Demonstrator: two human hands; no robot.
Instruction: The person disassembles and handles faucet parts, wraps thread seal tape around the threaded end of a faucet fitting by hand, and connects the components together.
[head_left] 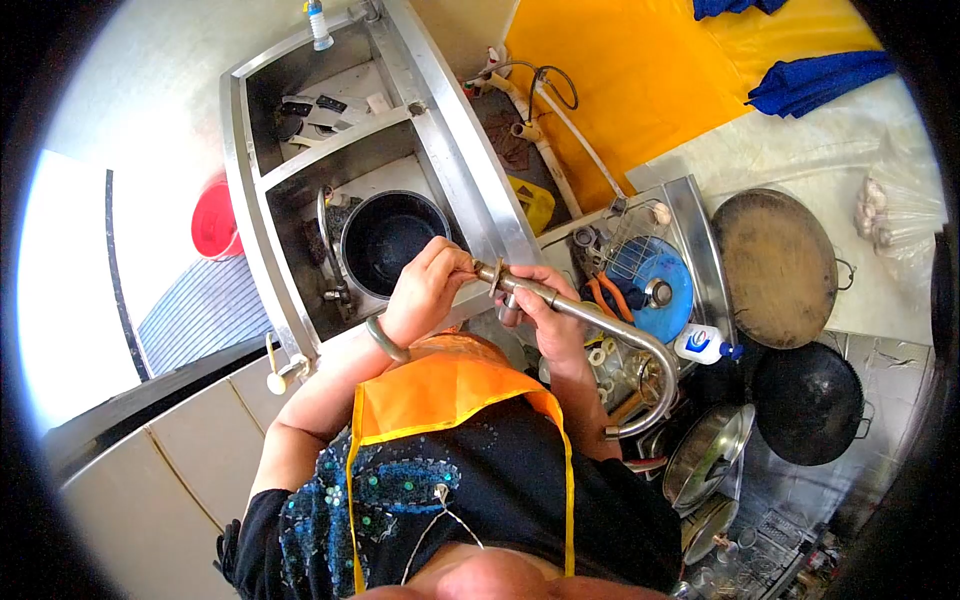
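Near the black pot (395,240), left hand (425,288) and right hand (546,318) hold a curved faucet (612,325) by its straight end.

The tap (600,325) runs rightward from the left hand (432,282) through the right hand (547,308). Left and ahead of this grip is the sink (462,165), a pot (395,240) in its near basin, what look like knives (328,104) in the far one; beyond it, a bucket (214,218). Right of the grip is a bottle (702,345), with a wok (808,403) farther out.
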